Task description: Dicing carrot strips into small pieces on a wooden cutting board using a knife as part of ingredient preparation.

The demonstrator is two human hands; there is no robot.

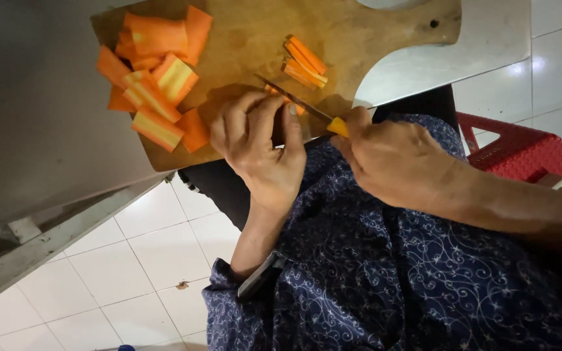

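Note:
My left hand [259, 144] curls over a piece of carrot [292, 104] on the wooden cutting board [352, 32], pinning it down; most of the piece is hidden by my fingers. My right hand [391, 159] grips a knife by its yellow handle [337, 126], and the thin blade [291, 97] lies across the carrot just beyond my left fingertips. A few thin carrot sticks [305, 63] lie on the board beyond the blade. A pile of flat carrot slabs [154, 75], orange with pale yellow cores, fills the board's left part.
The board rests on a grey metal surface [27, 117] whose edge runs diagonally at the left. White floor tiles [138, 260] lie below. A red plastic stool [521, 149] stands at the right. My lap is covered by dark blue patterned cloth [391, 279].

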